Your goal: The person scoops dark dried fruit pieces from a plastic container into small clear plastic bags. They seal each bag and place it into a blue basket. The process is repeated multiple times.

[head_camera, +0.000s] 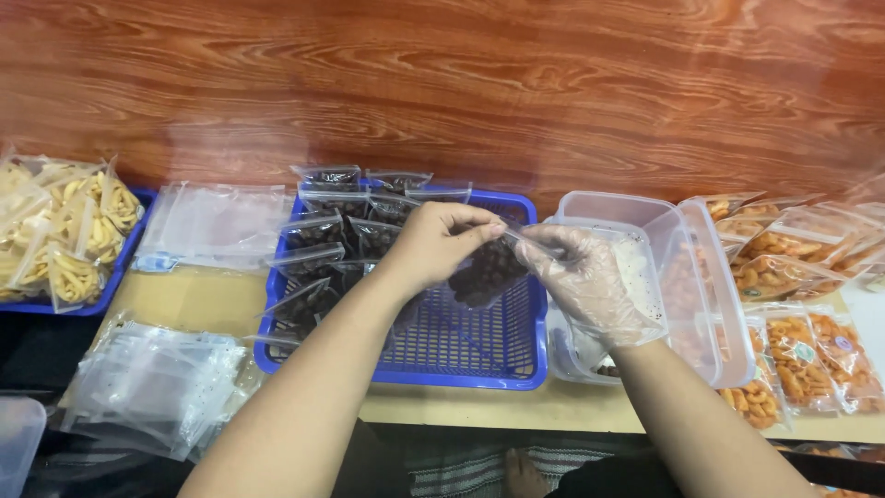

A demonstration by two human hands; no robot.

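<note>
My bare left hand (441, 238) and my right hand (590, 281), which wears a thin clear plastic glove, together pinch the top edge of a small clear zip bag (489, 269) filled with dark brown round snacks. The bag hangs above a blue plastic basket (479, 355). Several filled bags of the same dark snack (332, 231) stand in rows in the basket's far left part. A clear plastic tub (636, 240) sits just right of the basket, behind my right hand.
A stack of empty clear zip bags (152, 383) lies at the near left, more (217, 221) behind it. A blue tray with bags of pale yellow sticks (60, 231) is far left. Bags of orange snacks (802, 277) fill the right. A wood-grain wall stands behind.
</note>
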